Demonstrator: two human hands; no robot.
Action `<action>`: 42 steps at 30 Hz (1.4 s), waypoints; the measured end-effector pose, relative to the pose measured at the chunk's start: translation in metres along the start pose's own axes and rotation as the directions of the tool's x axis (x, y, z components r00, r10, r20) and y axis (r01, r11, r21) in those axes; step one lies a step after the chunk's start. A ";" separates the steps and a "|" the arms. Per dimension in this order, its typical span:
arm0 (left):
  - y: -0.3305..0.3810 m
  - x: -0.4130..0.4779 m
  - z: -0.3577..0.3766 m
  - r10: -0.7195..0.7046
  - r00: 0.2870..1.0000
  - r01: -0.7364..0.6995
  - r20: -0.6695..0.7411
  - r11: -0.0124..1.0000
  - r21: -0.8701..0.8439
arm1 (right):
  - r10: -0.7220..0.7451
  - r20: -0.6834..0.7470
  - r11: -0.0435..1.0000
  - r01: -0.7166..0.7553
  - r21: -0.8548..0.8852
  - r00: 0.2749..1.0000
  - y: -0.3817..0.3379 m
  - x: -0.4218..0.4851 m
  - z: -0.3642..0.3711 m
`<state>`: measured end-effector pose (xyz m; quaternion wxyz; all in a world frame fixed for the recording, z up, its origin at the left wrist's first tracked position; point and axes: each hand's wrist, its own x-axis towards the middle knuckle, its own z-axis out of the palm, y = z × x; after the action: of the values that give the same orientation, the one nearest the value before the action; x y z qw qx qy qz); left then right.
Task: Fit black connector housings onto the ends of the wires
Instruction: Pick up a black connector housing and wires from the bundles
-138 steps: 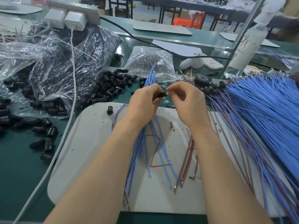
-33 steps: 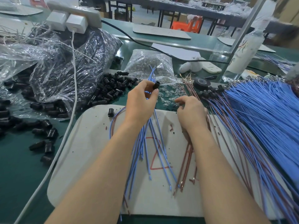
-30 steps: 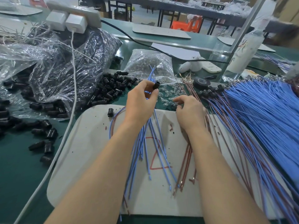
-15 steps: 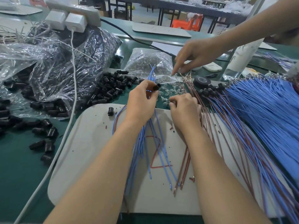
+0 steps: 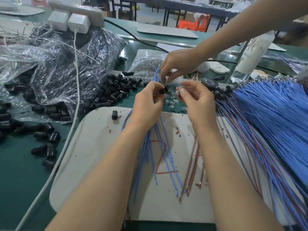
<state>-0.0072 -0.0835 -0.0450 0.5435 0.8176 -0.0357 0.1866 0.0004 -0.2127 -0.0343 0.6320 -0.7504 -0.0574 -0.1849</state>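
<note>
Head view: left hand (image 5: 146, 105) pinches a small black plastic connector housing (image 5: 163, 91) and grips thin blue wires (image 5: 146, 147) above the far edge of the rounded white board (image 5: 93, 147); right hand (image 5: 198, 100) — just beside — pinches a small pale part (image 5: 179, 94); another person's hand (image 5: 178, 64) crowds close behind.

a green bench (image 5: 20, 172) carries a white board (image 5: 93, 164) at its near edge. black connector housings (image 5: 115, 92) lie loose on the left, beside crumpled plastic bags (image 5: 58, 67). a white cable (image 5: 66, 139) runs along the board's left edge. small clear parts (image 5: 171, 102) sit just beyond the board; blue wires (image 5: 275, 114) cover the right side.
</note>
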 end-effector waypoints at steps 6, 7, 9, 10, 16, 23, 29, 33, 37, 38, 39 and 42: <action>0.000 -0.002 0.001 0.018 1.000 -0.018 0.023 1.000 -0.010 | -0.062 -0.010 0.952 0.056 -0.300 0.998 0.010 -0.002 -0.001; 0.000 -0.002 0.001 0.020 0.999 -0.019 0.029 1.000 -0.015 | -0.079 -0.010 0.936 0.070 -0.345 0.997 0.012 -0.003 -0.001; -0.001 -0.002 0.001 0.019 0.999 -0.018 0.041 1.000 -0.013 | -0.101 -0.004 0.921 0.092 -0.379 0.995 0.012 -0.005 0.001; -0.002 -0.002 0.002 0.018 0.999 -0.018 0.045 1.000 -0.012 | -0.105 -0.002 0.922 0.097 -0.374 0.994 0.011 -0.005 0.002; -0.004 -0.002 0.001 0.026 0.999 -0.025 0.044 1.000 -0.017 | -0.095 0.085 0.974 0.111 -0.200 0.992 -0.002 -0.007 0.001; -0.005 0.000 0.001 0.043 0.998 -0.043 0.039 0.999 0.013 | -0.160 0.115 0.956 0.183 -0.231 0.980 -0.008 -0.008 0.001; -0.005 -0.001 0.002 0.041 0.998 -0.042 0.044 0.999 0.021 | -0.216 0.074 0.912 0.228 -0.341 0.974 -0.008 -0.009 0.003; -0.003 -0.002 0.002 0.067 0.996 -0.068 0.060 0.997 0.020 | -0.199 0.150 0.876 0.244 -0.416 0.969 -0.005 -0.012 0.009; -0.004 -0.003 0.004 0.141 0.988 -0.149 0.069 0.981 0.127 | -0.238 0.121 0.856 0.267 -0.443 0.964 -0.006 -0.013 0.011; -0.005 -0.003 0.004 0.159 0.986 -0.166 0.049 0.970 0.177 | -0.252 0.113 0.851 0.275 -0.448 0.961 -0.006 -0.013 0.011; -0.005 -0.003 0.004 0.173 0.985 -0.173 0.022 0.960 0.222 | -0.264 0.111 0.846 0.286 -0.450 0.958 -0.007 -0.013 0.011; -0.005 -0.002 0.003 0.199 0.979 -0.179 -0.034 0.932 0.314 | -0.292 0.121 0.842 0.315 -0.439 0.949 -0.008 -0.014 0.014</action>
<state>-0.0073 -0.0840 -0.0511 0.3889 0.8790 -0.0667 0.2678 -0.0126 -0.1960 -0.0339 0.4008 -0.8625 -0.1463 -0.2722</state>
